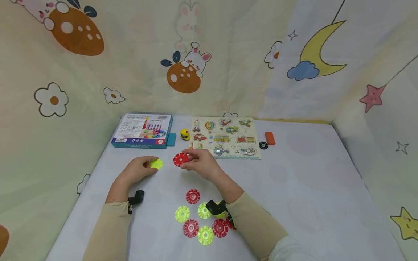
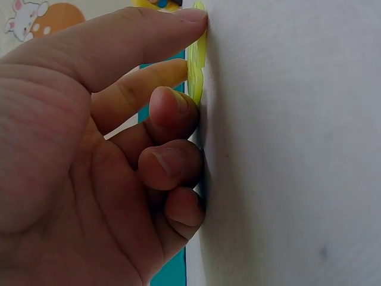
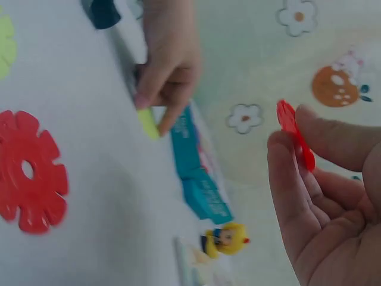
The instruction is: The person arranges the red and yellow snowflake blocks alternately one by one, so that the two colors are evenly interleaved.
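The person's left hand (image 1: 138,169) is down at the tabletop (image 1: 294,185), its thumb and a finger pinching a yellow-green disc (image 1: 158,164) by the edges; the disc sits close against the white surface, on the side of that hand facing the other. The right hand (image 1: 203,164) pinches a notched red disc (image 1: 177,160) between thumb and fingers, holding it up off the table, near the left hand's disc but apart from it. Nearer the person than both hands, loose discs (image 1: 205,240) in red and yellow-green lie in a cluster, some partly hidden beneath the right wrist and its black camera (image 1: 215,207). One red disc lies a little apart from the others, at the end of the cluster closest to the hands. Beyond the left hand lies a flat box (image 1: 142,132), with a blue block (image 1: 171,140) just beside it on the right. A small yellow toy (image 1: 184,134) is beyond the gap between the hands. Directly beyond the right hand is a picture board (image 1: 225,139) of vehicles, its near left corner partly covered by the fingers. Farther to the right of that hand lie a black chip (image 1: 263,145) and an orange block (image 1: 270,138).
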`<state>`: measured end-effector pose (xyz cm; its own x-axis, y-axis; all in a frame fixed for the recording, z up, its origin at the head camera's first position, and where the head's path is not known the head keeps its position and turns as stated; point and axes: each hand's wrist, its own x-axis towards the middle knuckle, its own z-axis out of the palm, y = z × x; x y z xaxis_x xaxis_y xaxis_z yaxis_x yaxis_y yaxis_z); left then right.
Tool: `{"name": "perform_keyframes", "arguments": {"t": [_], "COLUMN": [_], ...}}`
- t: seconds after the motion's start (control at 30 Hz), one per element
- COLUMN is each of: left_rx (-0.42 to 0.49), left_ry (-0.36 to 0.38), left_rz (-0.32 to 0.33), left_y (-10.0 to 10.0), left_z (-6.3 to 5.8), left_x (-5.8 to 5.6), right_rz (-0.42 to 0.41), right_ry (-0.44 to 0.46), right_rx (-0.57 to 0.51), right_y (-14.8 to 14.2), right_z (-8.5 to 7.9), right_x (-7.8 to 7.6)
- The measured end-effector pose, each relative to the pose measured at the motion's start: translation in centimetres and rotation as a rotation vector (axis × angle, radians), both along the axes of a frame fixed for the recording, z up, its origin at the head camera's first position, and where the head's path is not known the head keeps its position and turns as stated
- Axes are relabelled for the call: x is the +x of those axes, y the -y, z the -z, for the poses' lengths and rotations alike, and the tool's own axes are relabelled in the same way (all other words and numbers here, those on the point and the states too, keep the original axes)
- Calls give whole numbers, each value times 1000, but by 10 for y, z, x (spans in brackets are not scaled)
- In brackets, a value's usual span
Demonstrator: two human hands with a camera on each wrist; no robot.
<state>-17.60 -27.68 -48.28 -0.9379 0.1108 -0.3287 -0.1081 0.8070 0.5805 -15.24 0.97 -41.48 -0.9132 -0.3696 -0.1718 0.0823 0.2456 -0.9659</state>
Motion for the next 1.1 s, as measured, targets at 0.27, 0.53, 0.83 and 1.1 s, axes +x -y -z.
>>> {"name": "perform_keyframes", "arguments": {"t": [0.27, 0.53, 0.83, 1.1], "left_rx": [-9, 2, 3, 8], "left_ry": [11, 12, 5, 18], "left_rz": [0, 6, -1, 9], "left_y": [1, 0, -1, -1], "left_z": [-3, 0, -5, -7], "left_x": [-2, -2, 1, 1], "right_rz": [41, 18, -14, -25], "right_ry": [12, -39, -129, -150], "right_rx": [222, 404, 530, 561], "right_y": [45, 66, 70, 72], "right_z": [35, 57, 65, 67], "right_x": [-20, -33, -38, -37]}}
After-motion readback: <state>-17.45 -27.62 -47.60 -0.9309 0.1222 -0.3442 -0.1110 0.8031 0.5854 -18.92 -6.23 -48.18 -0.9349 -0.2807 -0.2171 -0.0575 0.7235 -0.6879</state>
